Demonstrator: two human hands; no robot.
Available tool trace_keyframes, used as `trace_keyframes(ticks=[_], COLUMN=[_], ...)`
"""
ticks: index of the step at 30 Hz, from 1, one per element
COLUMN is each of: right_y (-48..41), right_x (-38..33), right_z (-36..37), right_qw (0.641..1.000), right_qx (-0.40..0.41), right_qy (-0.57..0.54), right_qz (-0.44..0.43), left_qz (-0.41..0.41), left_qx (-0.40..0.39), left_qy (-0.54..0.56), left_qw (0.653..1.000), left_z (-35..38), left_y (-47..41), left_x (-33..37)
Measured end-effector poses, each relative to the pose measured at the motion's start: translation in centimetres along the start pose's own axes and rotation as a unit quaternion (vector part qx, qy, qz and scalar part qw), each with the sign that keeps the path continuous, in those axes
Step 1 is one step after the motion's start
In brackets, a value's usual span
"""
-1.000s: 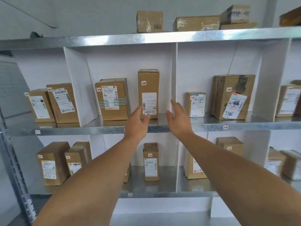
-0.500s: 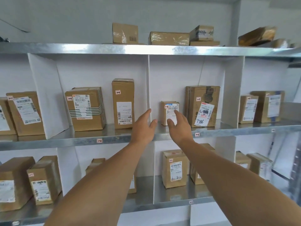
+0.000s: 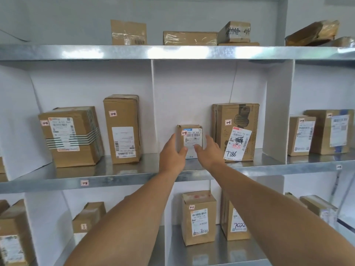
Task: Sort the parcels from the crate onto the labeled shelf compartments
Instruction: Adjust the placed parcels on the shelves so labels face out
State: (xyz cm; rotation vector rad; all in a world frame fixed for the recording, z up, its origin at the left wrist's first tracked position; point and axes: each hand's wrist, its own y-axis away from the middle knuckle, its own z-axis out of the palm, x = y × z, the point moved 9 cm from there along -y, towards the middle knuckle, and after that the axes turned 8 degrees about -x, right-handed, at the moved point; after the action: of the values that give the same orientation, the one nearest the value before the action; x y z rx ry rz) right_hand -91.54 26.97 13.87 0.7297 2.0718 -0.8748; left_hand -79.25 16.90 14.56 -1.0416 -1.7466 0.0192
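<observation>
A small brown parcel (image 3: pixel 192 135) with a white shipping label and a "1-3" sticker stands upright on the middle metal shelf (image 3: pixel 115 181). It is in the compartment right of the centre divider. My left hand (image 3: pixel 172 152) lies against its left side with straight fingers and the thumb across its front lower corner. My right hand (image 3: pixel 208 150) flanks its right side the same way, thumb over the label. Just to the right stands a bigger parcel (image 3: pixel 238 120) marked "1-3" and "7786".
The compartment to the left holds a tall parcel (image 3: pixel 123 120) and a wide parcel (image 3: pixel 71 135), both tagged "1-2". A white divider (image 3: pixel 278 112) walls off more parcels at right. Several parcels sit on the top and lower shelves.
The view has swung right and closer. Both hands moved from in front of the centre divider to the small "1-3" parcel and now flank it.
</observation>
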Motion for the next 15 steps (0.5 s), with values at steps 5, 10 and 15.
trace_keyframes(ticks=[5,10,15], right_y=[-4.3,-8.0,-10.1], right_x=[2.3,3.6,4.5], right_z=[1.0,1.0,1.6], right_qw=[0.999,0.999,0.998], right_qx=[-0.028,-0.039,-0.06], right_qy=[-0.013,0.0,-0.028], right_qz=[0.025,0.024,0.015], left_qz=[-0.05,-0.097,-0.121], left_qx=[-0.004,-0.015,-0.041], left_qy=[-0.027,-0.037,-0.04], left_qw=[0.998,0.994,0.991], left_z=[2.1,3.2,5.0], left_y=[-3.9,-6.7,-8.5], left_x=[-2.2,-4.4,-5.9])
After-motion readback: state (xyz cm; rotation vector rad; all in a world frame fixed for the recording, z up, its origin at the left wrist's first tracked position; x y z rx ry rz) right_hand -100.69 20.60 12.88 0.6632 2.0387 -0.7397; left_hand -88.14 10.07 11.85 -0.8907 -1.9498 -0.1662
